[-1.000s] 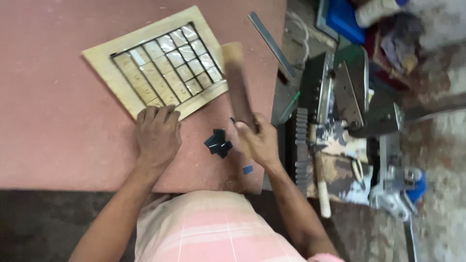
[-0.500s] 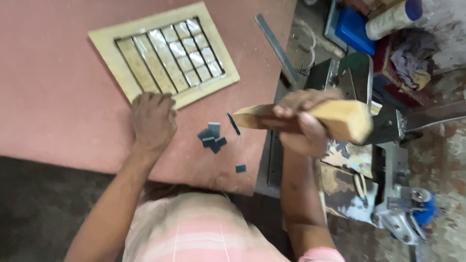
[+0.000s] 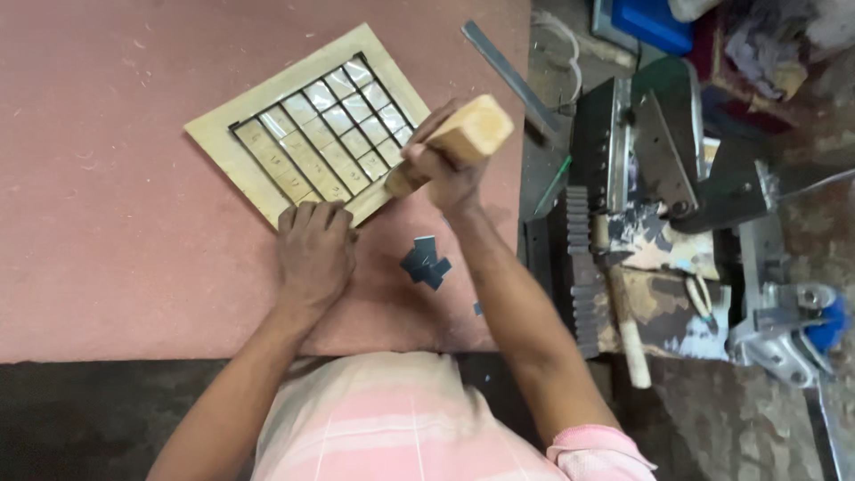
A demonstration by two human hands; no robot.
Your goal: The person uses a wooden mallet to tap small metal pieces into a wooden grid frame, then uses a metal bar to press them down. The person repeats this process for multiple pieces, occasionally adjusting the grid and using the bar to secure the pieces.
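Note:
A pale wooden board (image 3: 233,135) with a dark metal grid (image 3: 322,132) of square cells set into it lies tilted on the reddish table (image 3: 98,232). My left hand (image 3: 313,252) rests palm down on the table, its fingertips touching the board's near edge. My right hand (image 3: 443,165) grips a thick wooden block (image 3: 468,135) raised just above the board's near right corner. A few small dark metal pieces (image 3: 425,263) lie on the table between my forearms.
A metal strip (image 3: 506,73) lies at the table's right edge. Right of the table stand dark metal machinery (image 3: 655,147), a toothed bar (image 3: 583,267), a wooden-handled tool (image 3: 628,334) and a blue container (image 3: 655,22). A grey and blue tool (image 3: 793,330) sits at far right.
My right hand has swung the wooden block from out over the table's right edge back toward the board. My left hand has moved up to touch the board's near edge.

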